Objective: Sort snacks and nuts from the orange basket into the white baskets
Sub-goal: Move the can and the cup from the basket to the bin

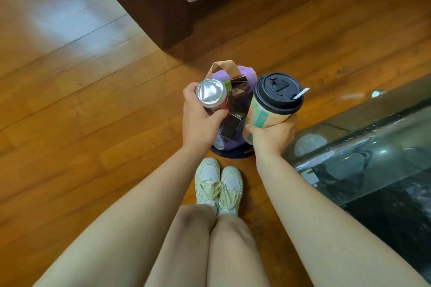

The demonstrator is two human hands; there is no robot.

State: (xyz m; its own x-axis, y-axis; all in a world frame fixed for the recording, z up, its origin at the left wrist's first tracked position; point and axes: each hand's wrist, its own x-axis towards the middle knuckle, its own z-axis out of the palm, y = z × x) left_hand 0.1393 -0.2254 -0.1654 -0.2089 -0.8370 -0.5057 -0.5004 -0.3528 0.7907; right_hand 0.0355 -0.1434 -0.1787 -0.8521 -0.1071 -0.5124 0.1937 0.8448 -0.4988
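My left hand [200,121] grips a red can with a silver foil top [211,95]. My right hand [272,134] holds a paper cup with a black lid [277,93] and a white straw stub. Both are held above a round dark bin [235,154] on the floor, lined with a purple bag [229,73]. Inside the bin lie a brown paper bag with a handle [225,65] and dark packaging [235,109]. No orange basket or white baskets show in the head view.
A wooden floor [93,123] spreads all around. A dark wooden furniture base with a beige cushion [168,7] stands beyond the bin. A glass-topped table [373,147] runs along the right. My legs and white sneakers [219,184] sit just before the bin.
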